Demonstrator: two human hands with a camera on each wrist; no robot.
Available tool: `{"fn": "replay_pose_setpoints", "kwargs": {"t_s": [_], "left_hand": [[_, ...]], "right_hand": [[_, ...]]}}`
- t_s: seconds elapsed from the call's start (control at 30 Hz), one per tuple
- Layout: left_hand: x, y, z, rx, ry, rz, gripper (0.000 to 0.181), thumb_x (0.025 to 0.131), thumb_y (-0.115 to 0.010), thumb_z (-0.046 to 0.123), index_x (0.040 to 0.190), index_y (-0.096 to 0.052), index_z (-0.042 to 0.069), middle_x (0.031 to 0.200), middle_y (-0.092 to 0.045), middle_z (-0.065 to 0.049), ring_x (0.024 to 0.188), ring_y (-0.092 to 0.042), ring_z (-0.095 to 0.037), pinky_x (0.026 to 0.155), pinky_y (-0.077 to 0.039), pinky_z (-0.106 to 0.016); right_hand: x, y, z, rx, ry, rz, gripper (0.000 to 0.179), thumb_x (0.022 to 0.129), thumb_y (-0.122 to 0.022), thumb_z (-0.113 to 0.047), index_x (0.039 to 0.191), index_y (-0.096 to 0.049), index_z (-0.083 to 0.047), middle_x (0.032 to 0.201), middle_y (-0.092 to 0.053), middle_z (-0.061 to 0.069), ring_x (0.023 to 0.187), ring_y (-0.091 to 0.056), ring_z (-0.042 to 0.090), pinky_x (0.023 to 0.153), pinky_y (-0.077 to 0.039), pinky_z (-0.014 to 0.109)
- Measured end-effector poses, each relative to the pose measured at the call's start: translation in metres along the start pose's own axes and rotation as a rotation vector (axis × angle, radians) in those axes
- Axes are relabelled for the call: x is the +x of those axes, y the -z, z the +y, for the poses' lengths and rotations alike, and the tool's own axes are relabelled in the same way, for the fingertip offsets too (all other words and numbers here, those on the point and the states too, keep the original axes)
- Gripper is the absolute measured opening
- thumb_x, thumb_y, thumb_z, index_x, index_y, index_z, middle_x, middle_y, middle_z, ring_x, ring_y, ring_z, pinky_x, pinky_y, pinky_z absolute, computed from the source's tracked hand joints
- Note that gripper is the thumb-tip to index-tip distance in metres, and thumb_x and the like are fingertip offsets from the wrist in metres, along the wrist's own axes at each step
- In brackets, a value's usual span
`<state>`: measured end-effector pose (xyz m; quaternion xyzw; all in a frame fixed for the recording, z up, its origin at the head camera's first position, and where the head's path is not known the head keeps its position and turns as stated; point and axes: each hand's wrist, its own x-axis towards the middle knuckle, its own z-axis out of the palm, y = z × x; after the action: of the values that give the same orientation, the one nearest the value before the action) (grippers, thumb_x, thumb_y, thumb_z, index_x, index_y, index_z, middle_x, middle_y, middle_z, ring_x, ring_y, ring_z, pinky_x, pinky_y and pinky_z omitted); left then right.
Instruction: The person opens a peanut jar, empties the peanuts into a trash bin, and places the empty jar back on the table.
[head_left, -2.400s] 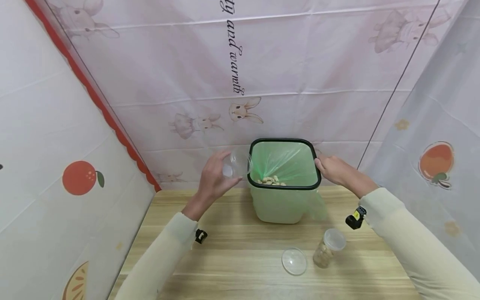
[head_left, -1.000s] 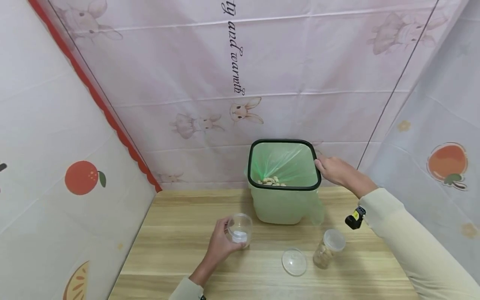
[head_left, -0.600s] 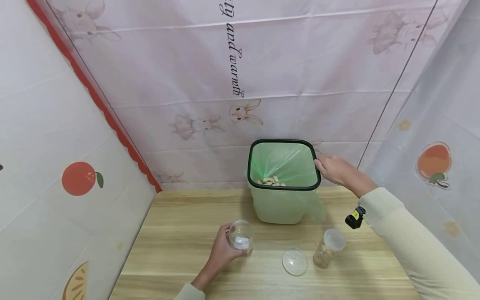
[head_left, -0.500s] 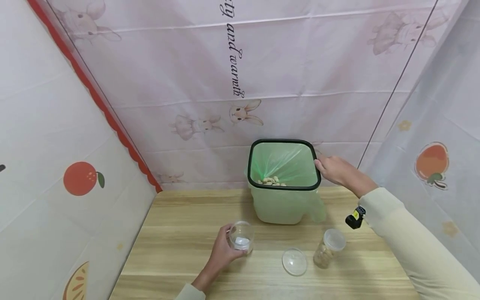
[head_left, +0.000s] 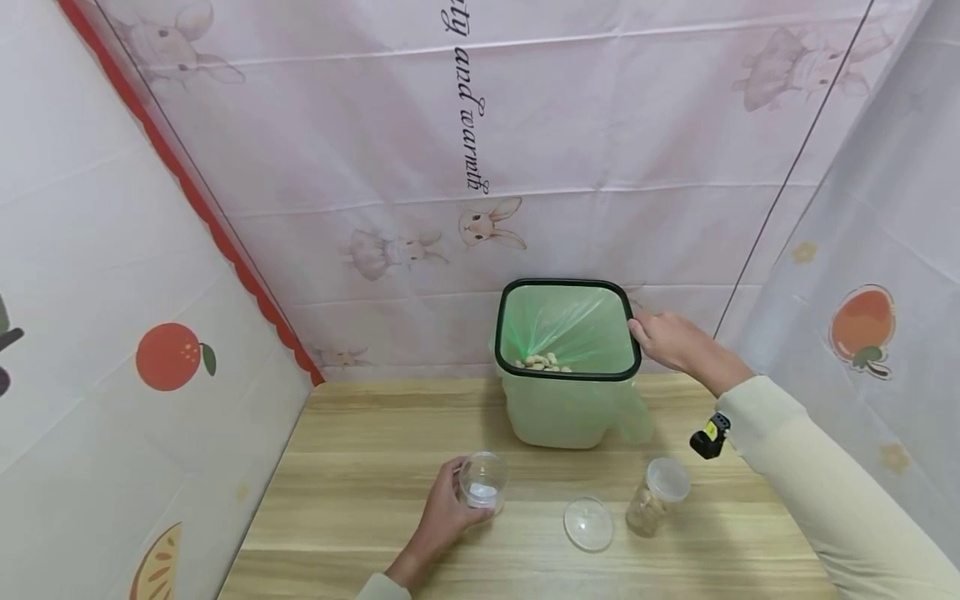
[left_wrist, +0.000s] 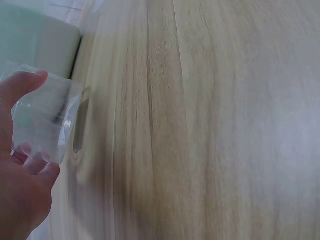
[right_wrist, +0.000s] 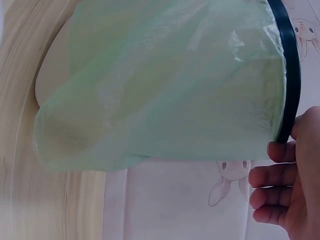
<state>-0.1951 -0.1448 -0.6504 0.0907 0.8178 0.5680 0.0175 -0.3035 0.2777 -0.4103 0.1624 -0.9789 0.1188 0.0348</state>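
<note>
My left hand (head_left: 444,512) holds a clear plastic jar (head_left: 483,473) without a lid, thumb on one side and fingers on the other. In the left wrist view the jar (left_wrist: 42,112) is at or barely above the tabletop; contact is hard to tell. My right hand (head_left: 671,340) pinches the black rim of a trash bin (head_left: 558,412) lined with a green plastic bag. Peanuts (head_left: 542,362) in their shells lie inside the bag. In the right wrist view, thumb and index finger meet the rim (right_wrist: 290,75).
A round clear lid (head_left: 588,524) lies flat on the wooden table (head_left: 360,467). To its right stands a lidded jar (head_left: 657,497) with peanuts in it. Behind the bin hangs a pink printed curtain (head_left: 360,150); other curtains flank both sides.
My left hand has brought the jar from beside the bin's rim down to the table, nearer me, with a slight further shift lately. My right hand stays on the rim.
</note>
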Motion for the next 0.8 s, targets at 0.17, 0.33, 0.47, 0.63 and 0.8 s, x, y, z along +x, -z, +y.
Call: {"fn": "replay_pose_setpoints", "kwargs": {"t_s": [0.17, 0.33, 0.47, 0.63, 0.8], "left_hand": [[0.0003, 0.0016, -0.0049, 0.025, 0.002, 0.013, 0.098, 0.063, -0.097, 0.01, 0.145, -0.044, 0.002, 0.145, -0.055, -0.024, 0.134, -0.058, -0.044, 0.116, -0.044, -0.058], [-0.0012, 0.0023, -0.0093, 0.06, -0.01, 0.019, 0.097, 0.062, -0.098, 0.013, 0.144, -0.047, 0.002, 0.142, -0.058, -0.022, 0.13, -0.061, -0.04, 0.113, -0.048, -0.054], [-0.0031, 0.0027, -0.01, 0.09, -0.028, 0.012, 0.097, 0.062, -0.097, 0.012, 0.144, -0.047, 0.002, 0.14, -0.059, -0.02, 0.13, -0.061, -0.038, 0.113, -0.048, -0.052], [-0.0045, 0.003, -0.0096, 0.128, -0.039, -0.008, 0.099, 0.065, -0.096, 0.013, 0.148, -0.043, 0.002, 0.143, -0.057, -0.02, 0.133, -0.059, -0.037, 0.114, -0.047, -0.053], [-0.0072, 0.0043, -0.0061, 0.159, -0.042, -0.024, 0.108, 0.066, -0.096, 0.017, 0.154, -0.036, 0.001, 0.149, -0.053, -0.022, 0.136, -0.055, -0.039, 0.116, -0.044, -0.057]], "right_hand": [[0.0, -0.0009, 0.0004, 0.0, -0.003, 0.004, 0.053, 0.114, -0.028, -0.029, 0.141, -0.055, 0.008, 0.13, -0.065, 0.034, 0.125, -0.06, 0.054, 0.105, -0.048, 0.066], [0.0011, -0.0015, -0.0004, 0.001, -0.01, 0.004, 0.052, 0.113, -0.029, -0.028, 0.136, -0.057, 0.008, 0.128, -0.067, 0.034, 0.125, -0.061, 0.053, 0.105, -0.048, 0.066], [0.0024, -0.0003, -0.0009, 0.007, -0.013, 0.006, 0.05, 0.113, -0.03, -0.027, 0.13, -0.061, 0.008, 0.123, -0.069, 0.033, 0.122, -0.063, 0.053, 0.103, -0.049, 0.065], [0.0045, 0.0011, -0.0002, 0.018, -0.022, 0.023, 0.046, 0.112, -0.033, -0.025, 0.12, -0.065, 0.007, 0.116, -0.071, 0.033, 0.118, -0.064, 0.054, 0.1, -0.049, 0.066], [0.0043, 0.0026, -0.0004, 0.033, -0.017, 0.033, 0.042, 0.112, -0.036, -0.023, 0.111, -0.068, 0.004, 0.104, -0.073, 0.027, 0.112, -0.066, 0.053, 0.095, -0.051, 0.064]]}}
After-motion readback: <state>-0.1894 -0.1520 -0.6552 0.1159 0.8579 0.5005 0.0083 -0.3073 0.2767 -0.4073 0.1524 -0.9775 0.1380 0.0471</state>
